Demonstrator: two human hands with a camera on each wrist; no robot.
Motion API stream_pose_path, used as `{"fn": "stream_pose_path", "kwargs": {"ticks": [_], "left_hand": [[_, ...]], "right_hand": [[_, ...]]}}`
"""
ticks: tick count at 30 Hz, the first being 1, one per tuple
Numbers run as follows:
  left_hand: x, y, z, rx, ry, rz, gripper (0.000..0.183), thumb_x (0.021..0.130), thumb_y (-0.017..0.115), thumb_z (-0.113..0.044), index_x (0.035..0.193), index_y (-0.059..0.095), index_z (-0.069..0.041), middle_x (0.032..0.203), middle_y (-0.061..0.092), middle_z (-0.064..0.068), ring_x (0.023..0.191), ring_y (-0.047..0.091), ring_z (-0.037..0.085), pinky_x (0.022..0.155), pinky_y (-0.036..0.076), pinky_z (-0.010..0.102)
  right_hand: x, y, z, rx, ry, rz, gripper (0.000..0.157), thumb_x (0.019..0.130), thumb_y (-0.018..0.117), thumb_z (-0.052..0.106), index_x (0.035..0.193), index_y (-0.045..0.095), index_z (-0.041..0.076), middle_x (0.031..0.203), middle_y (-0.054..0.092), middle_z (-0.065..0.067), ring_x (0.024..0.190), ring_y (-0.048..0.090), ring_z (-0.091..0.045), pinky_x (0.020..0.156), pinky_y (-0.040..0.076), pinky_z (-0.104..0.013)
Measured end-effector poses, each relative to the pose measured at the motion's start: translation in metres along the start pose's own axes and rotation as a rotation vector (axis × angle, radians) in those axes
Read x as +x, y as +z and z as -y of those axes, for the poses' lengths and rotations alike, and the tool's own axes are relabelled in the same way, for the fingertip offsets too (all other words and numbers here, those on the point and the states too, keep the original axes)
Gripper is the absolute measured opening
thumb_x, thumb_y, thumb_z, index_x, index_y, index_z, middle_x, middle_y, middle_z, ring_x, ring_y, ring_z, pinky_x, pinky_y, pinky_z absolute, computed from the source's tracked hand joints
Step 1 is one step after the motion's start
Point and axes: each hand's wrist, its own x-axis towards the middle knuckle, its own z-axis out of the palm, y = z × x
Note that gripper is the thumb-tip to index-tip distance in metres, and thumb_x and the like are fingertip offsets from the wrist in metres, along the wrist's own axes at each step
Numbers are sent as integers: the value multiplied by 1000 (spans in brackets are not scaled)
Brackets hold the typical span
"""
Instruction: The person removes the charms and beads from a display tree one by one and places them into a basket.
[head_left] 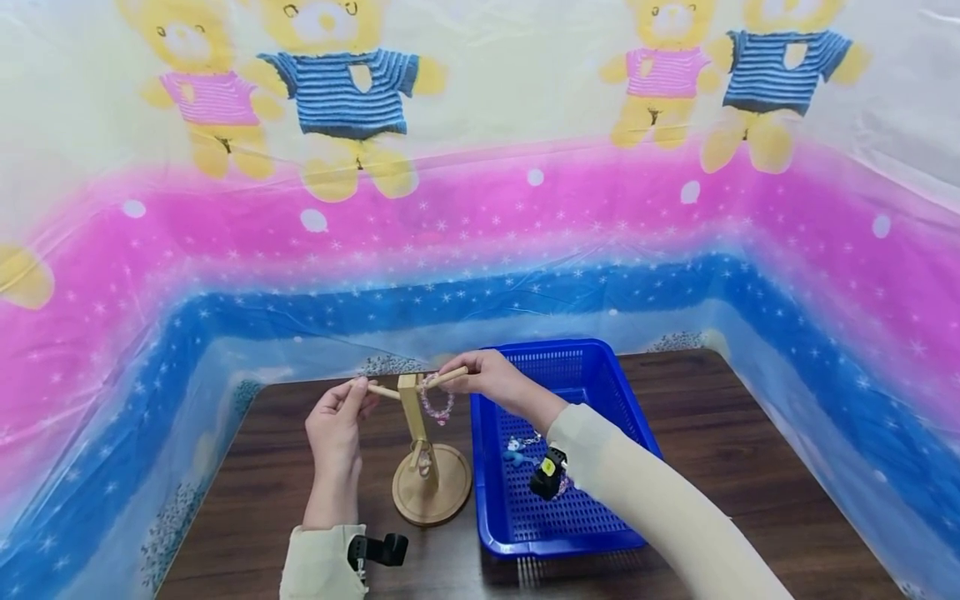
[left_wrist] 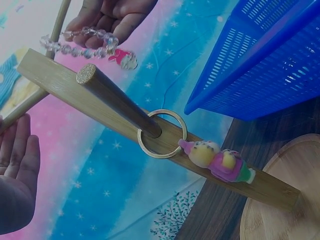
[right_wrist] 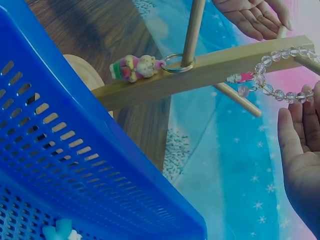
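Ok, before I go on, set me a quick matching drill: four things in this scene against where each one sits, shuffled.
Things
1. clear-beaded bracelet
2. figurine key ring
3. blue-and-white charm
4. round wooden base

Places
A. ring around the lower peg
B. flat on the tabletop, beside the basket
C. looped around an upper rod
D. inside the basket

Right pairs: 1-C, 2-A, 3-D, 4-B
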Motion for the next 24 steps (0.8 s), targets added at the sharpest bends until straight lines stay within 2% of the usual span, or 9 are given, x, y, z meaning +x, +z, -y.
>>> {"fn": "stream_pose_path", "kwargs": {"ticks": [5,10,17,24], "left_hand": [[1,-1,1,-12,6,-4,28,98,65,1,79,73,-17,71,78,-9,66,74,0,67,61,14],[1,0,2,-21,14,4,28,98,65,2,79,73,-18,71,77,-10,66,74,0,68,61,14],[0,1,2,-17,12,5,28,98,64,2,80,73,-18,70,77,-10,66,73,-1,69,62,14],[0,0,1,-25,8,3,26,97,65,1,80,73,-17,71,77,-9,66,74,0,70,62,15]], "right_hand": [[-1,-5,1,-22,-23,17,26,96,69,5,119,69,-5,109,75,-12,94,66,-5,101,58,-32],[-3,-10,4,-17,-32,32,26,97,66,3,121,68,-7,116,74,-18,95,66,-5,106,57,-39],[-9,-17,6,-33,-52,42,25,97,66,5,119,69,-6,117,75,-17,97,68,-6,102,58,-34],[-10,-23,7,-33,-45,47,23,98,65,5,119,69,-5,119,73,-21,97,69,-7,106,57,-41]]}}
